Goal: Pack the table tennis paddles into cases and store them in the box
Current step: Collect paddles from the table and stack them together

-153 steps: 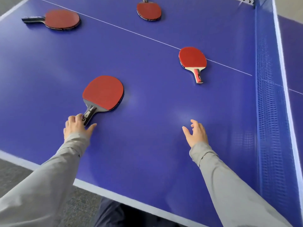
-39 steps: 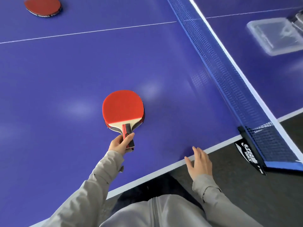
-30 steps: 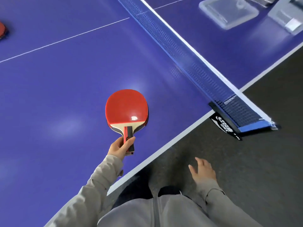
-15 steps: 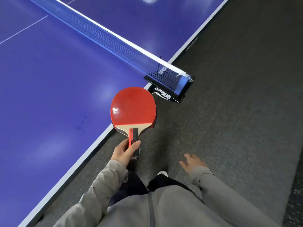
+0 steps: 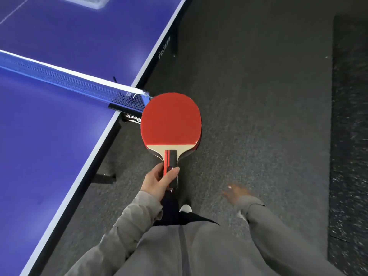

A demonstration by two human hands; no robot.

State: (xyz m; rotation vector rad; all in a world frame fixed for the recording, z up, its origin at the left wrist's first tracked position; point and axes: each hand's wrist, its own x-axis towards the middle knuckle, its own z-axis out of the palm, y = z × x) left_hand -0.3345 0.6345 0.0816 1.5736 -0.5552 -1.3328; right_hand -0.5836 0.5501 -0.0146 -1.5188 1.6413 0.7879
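The left hand [image 5: 159, 181] grips the handle of a table tennis paddle [image 5: 170, 124], thumb laid across the front of the handle and the other fingers curled behind it. The paddle stands blade-up in the centre of the frame, its red rubber face turned toward the camera, with a strip of pale wood showing between the rubber and the black-and-red handle. A second dark edge shows just behind the blade at its right and lower rim; whether that is another paddle stacked behind or only the back rubber cannot be told. The paddle is held in the air over the dark speckled floor [image 5: 258, 96], beside the table's edge and clear of the table.

The right hand [image 5: 236, 193] is lower right of centre, blurred; it holds nothing, and its fingers seem loosely spread, though the blur hides the detail. Both arms wear grey sleeves, and a grey zipped jacket fills the bottom of the frame.

The blue table tennis table [image 5: 49, 146] takes up the left side, its white-lined edge running diagonally from the top centre to the lower left. The net [image 5: 65, 80] crosses it from the left edge to its black clamp post [image 5: 127, 111], which sits just left of the paddle's blade. At the top left of the frame, on the far half of the table, a clear plastic container [image 5: 85, 1] is partly cut off.
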